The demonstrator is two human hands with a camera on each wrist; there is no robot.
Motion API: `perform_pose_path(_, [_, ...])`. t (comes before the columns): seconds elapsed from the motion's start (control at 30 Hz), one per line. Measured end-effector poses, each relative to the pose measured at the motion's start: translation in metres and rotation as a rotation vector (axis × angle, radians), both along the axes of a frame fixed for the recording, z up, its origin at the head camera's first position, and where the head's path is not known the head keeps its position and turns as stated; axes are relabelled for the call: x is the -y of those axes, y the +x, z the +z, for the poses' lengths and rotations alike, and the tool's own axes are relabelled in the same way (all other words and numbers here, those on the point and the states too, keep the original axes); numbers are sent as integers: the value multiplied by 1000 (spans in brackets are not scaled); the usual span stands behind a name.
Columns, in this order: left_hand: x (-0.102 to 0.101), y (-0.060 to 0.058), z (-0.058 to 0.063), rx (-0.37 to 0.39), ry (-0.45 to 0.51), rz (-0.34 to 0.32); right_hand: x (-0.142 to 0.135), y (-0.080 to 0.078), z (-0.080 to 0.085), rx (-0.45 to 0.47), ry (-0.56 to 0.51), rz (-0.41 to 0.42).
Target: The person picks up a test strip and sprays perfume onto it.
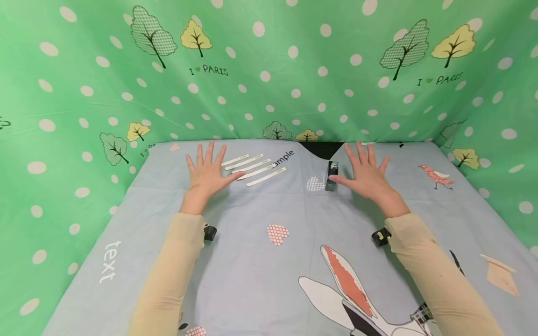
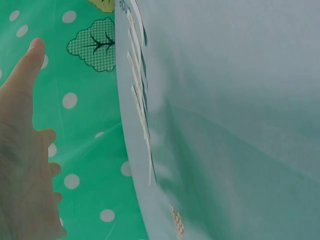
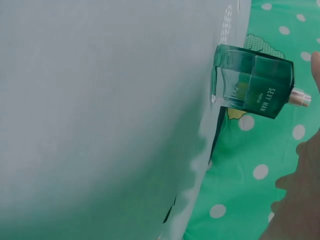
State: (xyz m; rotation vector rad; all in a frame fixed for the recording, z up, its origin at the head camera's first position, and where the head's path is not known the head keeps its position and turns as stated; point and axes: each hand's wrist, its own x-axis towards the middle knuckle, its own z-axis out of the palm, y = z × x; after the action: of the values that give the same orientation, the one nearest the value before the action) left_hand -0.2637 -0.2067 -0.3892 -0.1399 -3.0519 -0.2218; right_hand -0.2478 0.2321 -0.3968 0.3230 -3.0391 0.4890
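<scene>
My left hand is spread with straight fingers, its thumb nearest several thin white paper strips. The strips lie side by side, slanted, each with small print near one end; the left wrist view shows the same strips edge-on beyond the thumb. On the right stands a dark green glass perfume bottle, upright, with a bare metal sprayer. Its label reads "SEXY MAN" in the right wrist view, where the bottle is close. My right hand is also spread, its thumb overlapping the bottle in the head view; contact cannot be told.
A grey-blue printed cloth with hearts, a rabbit and lettering covers the table. Green dotted fabric hangs behind and along both sides. Small black cameras sit at the left wrist and right wrist.
</scene>
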Motion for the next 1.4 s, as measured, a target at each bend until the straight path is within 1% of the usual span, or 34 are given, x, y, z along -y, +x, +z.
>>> perform_pose_path(0.5, [7,1,-1,23,14,11,6,-1,-4,34,16,12])
perform_pose_path(0.73, [9,3,-1,5,15,14,8,-2,-4,44,11,33])
perform_pose_path(0.87, [10,3,-1,10,17,17,8,-4,-6,42,-8,61])
perform_pose_path(1.07, [12,3,-4,12,20,20,10,-5,-9,5,-42,108])
perform_pose_path(1.13, [13,3,-4,11,21,21,11,-5,-9,2,-50,111])
perform_pose_path(1.4, [14,4,-4,21,22,24,16,-3,-5,34,-105,90])
